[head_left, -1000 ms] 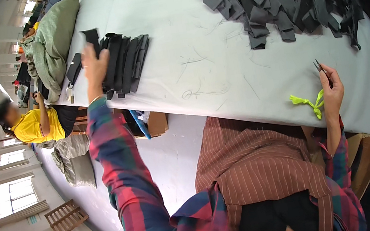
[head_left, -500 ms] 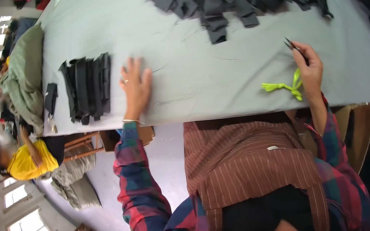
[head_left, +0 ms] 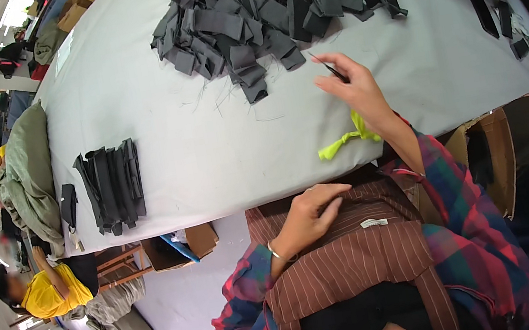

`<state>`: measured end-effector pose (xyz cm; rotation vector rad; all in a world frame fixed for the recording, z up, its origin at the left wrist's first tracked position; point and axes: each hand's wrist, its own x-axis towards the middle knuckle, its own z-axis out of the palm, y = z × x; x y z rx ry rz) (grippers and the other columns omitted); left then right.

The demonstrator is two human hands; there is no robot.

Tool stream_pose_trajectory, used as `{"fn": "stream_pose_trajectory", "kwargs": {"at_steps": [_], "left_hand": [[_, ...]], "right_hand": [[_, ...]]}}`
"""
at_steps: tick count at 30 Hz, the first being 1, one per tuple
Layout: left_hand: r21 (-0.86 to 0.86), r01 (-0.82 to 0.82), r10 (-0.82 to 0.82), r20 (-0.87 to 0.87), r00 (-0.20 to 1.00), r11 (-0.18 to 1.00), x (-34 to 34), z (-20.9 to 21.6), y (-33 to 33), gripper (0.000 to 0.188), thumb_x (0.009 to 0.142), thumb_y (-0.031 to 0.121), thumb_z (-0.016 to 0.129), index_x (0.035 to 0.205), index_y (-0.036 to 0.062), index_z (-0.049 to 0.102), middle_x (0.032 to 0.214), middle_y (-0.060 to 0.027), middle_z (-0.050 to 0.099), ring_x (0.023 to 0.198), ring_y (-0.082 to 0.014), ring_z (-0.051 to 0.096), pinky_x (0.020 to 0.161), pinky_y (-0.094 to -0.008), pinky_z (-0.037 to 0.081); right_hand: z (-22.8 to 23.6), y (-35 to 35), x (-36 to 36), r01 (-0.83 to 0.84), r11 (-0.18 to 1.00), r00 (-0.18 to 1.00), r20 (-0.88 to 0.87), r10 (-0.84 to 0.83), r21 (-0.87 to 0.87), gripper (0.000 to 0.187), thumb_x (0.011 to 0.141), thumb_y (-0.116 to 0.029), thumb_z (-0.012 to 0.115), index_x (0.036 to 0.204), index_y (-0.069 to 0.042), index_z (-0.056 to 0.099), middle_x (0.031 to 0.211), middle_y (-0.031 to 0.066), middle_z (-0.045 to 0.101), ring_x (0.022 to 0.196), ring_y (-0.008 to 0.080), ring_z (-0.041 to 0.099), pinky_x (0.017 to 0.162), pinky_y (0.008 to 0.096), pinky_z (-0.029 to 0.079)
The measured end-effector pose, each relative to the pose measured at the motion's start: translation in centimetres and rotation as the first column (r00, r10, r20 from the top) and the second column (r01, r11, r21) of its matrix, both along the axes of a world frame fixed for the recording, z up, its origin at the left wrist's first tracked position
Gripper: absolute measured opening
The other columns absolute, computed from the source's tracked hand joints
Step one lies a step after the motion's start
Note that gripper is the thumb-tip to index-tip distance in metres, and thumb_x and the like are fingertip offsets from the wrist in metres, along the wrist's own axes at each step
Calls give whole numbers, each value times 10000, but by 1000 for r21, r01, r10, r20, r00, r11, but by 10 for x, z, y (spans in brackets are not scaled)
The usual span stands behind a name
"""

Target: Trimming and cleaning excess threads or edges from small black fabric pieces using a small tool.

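My right hand [head_left: 358, 88] is closed around slim, dark, pointed thread snips [head_left: 333, 71], held above the table with the tip toward the near edge of a heap of dark grey fabric strips [head_left: 219, 22]. A knotted neon-yellow cloth tie [head_left: 345, 142] hangs below that hand; whether it is fastened to the snips is hidden. My left hand [head_left: 312, 216] hovers over the striped brown apron [head_left: 357, 261], just off the table edge. Its fingers are loosely bent, the thumb stands apart, and nothing shows in it.
A neat row of folded black strips [head_left: 116, 188] lies at the table's left, beside a small black piece [head_left: 69, 204]. Loose threads are scattered near the heap. Green cloth [head_left: 32, 176] drapes the left side. A person in yellow [head_left: 58, 290] sits beyond. Cardboard boxes [head_left: 203, 239] stand below.
My left hand has left the tabletop and drawn back to the apron. The right hand has moved left and forward toward the heap with the snips. The view has shifted too.
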<state>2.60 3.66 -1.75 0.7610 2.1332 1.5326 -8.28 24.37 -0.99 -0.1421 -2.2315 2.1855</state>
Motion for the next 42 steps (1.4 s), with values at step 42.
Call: {"fn": "stream_pose_trajectory", "kwargs": {"at_steps": [42], "left_hand": [[377,-822,394,741,544,427,-119,1,2,730,867,162,692,1373,-14,196,752,-37,470,629,-110,461,562,-258,420]], "right_hand": [[8,-72,-81,-230,964,964,106,245,-134,309,945,-292,568,1107,-49,672,758,-69,479,694,37,400,611,193,314]]}}
